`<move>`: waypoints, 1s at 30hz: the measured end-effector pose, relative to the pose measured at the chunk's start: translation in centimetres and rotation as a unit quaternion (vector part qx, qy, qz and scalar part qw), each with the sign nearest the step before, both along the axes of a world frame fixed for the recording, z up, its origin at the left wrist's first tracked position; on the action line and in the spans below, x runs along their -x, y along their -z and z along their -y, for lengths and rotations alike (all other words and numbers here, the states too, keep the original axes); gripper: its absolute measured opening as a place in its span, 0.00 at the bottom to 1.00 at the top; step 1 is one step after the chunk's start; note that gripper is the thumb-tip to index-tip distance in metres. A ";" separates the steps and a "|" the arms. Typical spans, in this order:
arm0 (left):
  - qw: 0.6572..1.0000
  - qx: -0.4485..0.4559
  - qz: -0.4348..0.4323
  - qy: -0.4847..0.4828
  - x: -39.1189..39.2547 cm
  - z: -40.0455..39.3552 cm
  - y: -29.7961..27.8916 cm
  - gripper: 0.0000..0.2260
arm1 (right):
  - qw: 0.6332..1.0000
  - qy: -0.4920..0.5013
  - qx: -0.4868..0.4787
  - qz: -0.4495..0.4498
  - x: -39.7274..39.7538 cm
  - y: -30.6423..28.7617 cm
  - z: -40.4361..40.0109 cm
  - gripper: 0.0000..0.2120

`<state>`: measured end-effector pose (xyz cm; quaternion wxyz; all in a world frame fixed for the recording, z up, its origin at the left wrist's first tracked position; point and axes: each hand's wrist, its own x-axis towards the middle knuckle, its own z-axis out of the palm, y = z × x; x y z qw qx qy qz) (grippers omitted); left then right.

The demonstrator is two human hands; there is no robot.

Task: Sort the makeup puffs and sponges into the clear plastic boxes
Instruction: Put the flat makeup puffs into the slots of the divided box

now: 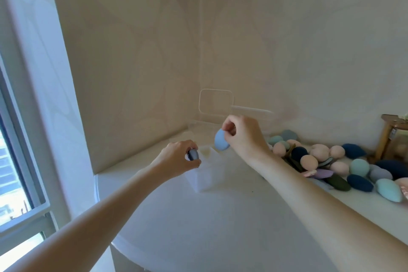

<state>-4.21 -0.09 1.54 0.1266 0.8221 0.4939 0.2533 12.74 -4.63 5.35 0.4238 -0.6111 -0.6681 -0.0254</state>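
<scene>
My left hand (179, 157) pinches a small grey-blue sponge (193, 154) just above the left rim of a clear plastic box (204, 180) on the white table. My right hand (244, 133) pinches a light blue egg-shaped sponge (221, 143) over the far side of the same box. A pile of sponges and puffs (344, 161) in pink, navy, teal, grey and lilac lies along the right of the table. A second clear box (198, 127) stands behind, faint against the wall.
A clear lid (216, 101) leans upright in the wall corner. A wooden stool-like stand (390, 134) is at the far right. A window frame (24, 161) runs down the left. The white table (209, 227) has a rounded near edge.
</scene>
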 end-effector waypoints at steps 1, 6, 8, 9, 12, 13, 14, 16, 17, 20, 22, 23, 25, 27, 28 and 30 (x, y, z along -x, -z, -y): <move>1.000 -0.002 0.001 0.005 0.1 -0.2 0.2 0.15 | 1.000 -0.012 -0.002 -0.027 0.8 0.2 -0.2 0.07; 1.000 -0.010 0.008 0.024 0.9 -1.4 0.7 0.15 | 0.998 -0.041 0.026 -0.038 3.1 2.8 -1.4 0.03; 1.000 -0.009 0.004 0.027 1.1 -1.6 0.9 0.20 | 0.997 -0.049 0.042 -0.033 3.5 3.6 -1.8 0.01; 1.000 -0.010 0.003 0.030 1.2 -1.7 1.0 0.21 | 0.997 -0.051 0.050 -0.030 3.6 3.9 -2.0 0.01; 0.999 -0.021 -0.016 0.040 1.1 -1.9 0.9 0.18 | 0.997 -0.062 0.055 -0.003 3.6 4.4 -2.4 0.03; 0.999 -0.022 -0.025 0.042 1.1 -2.0 0.8 0.16 | 0.996 -0.066 0.054 0.007 3.6 4.4 -2.4 0.03; 0.998 -0.026 -0.036 0.043 1.1 -2.0 0.7 0.14 | 0.996 -0.074 0.050 0.018 3.6 4.3 -2.4 0.03; 0.996 -0.039 -0.056 0.049 1.2 -2.2 0.5 0.12 | 0.993 -0.093 0.036 0.064 3.3 4.3 -2.3 0.04; 0.995 -0.045 -0.064 0.054 1.2 -2.2 0.4 0.12 | 0.990 -0.095 0.026 0.102 3.3 4.2 -2.1 0.04; 0.992 -0.063 -0.086 0.063 1.2 -2.2 0.1 0.13 | 0.983 -0.096 0.012 0.154 3.4 4.2 -1.9 0.03; 0.991 -0.076 -0.091 0.067 1.0 -2.1 -0.1 0.13 | 0.981 -0.104 0.024 0.163 3.8 4.3 -2.0 0.03; 0.991 -0.077 -0.092 0.066 0.9 -2.0 -0.2 0.14 | 0.977 -0.110 0.030 0.178 4.0 4.3 -2.1 0.04; 0.991 -0.068 -0.099 0.058 0.7 -1.8 -0.3 0.14 | 0.972 -0.130 0.054 0.185 4.0 4.4 -2.4 0.07; 0.990 -0.060 -0.115 0.051 0.6 -1.7 -0.5 0.12 | 0.967 -0.150 0.079 0.193 3.7 4.4 -2.6 0.11; 0.988 -0.061 -0.131 0.050 0.5 -1.6 -0.5 0.10 | 0.964 -0.159 0.083 0.195 3.7 4.5 -2.6 0.12; 0.983 -0.063 -0.164 0.048 0.4 -1.4 -0.7 0.09 | 0.961 -0.171 0.086 0.202 3.6 4.4 -2.5 0.15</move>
